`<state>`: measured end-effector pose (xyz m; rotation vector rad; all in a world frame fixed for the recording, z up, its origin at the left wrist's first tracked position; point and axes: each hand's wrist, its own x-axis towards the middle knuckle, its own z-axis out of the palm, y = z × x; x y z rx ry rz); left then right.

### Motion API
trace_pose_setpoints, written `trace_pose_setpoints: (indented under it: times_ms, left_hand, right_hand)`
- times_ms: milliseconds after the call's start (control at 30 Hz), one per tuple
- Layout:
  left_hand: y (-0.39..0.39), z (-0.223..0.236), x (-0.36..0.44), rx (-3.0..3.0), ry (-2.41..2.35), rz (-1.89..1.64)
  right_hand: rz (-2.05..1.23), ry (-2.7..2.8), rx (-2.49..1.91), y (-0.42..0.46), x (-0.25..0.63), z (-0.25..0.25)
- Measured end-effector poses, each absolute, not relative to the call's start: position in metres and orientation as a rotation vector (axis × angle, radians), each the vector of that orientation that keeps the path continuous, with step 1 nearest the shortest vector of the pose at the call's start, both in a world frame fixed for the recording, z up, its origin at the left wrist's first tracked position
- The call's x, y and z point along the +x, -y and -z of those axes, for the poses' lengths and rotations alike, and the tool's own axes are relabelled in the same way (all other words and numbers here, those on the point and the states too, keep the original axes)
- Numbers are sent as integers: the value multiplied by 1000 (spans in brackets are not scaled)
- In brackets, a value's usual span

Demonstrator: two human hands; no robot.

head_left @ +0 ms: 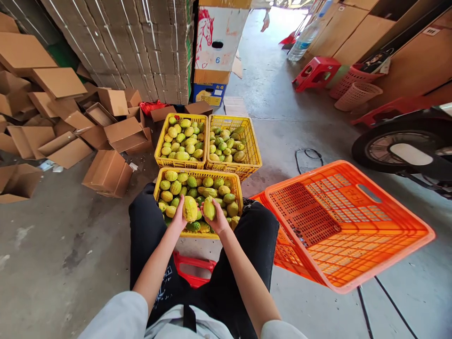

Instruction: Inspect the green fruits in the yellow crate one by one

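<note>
My left hand (pixel 180 215) is closed around a yellow, ridged oval fruit (pixel 190 209). A smaller, greener oval fruit (pixel 209 208) sits in my right hand (pixel 219 221), its fingers wrapped round the side. Both fruits are held above the near yellow crate (pixel 240 188), between my knees. That crate is filled with similar yellow and green fruits (pixel 208 192). Beyond it two more yellow crates stand side by side, the left one (pixel 158 141) full of mostly yellow fruits and the right one (pixel 254 146) part filled with greener ones.
An orange crate (pixel 381 254) stands tilted at my right, by a motorbike wheel (pixel 399 146). Cardboard boxes (pixel 109 172) are heaped at the left. Red stools (pixel 316 73) and baskets (pixel 358 94) line the right side. Another person's hand (pixel 265 22) shows at the top.
</note>
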<state>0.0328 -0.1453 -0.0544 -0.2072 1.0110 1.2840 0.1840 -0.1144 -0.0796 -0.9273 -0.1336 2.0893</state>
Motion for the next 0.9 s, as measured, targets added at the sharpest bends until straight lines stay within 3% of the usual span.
trace_pose_setpoints:
  times_ms: [367,900]
  left_hand:
    - [146,47,34,-240,-820,-1309]
    - [145,39,38,-191,-994,-1200]
  right_hand:
    - [-1910,5,-810,108,189,64]
    - [-2084,139,-931,117,181,73]
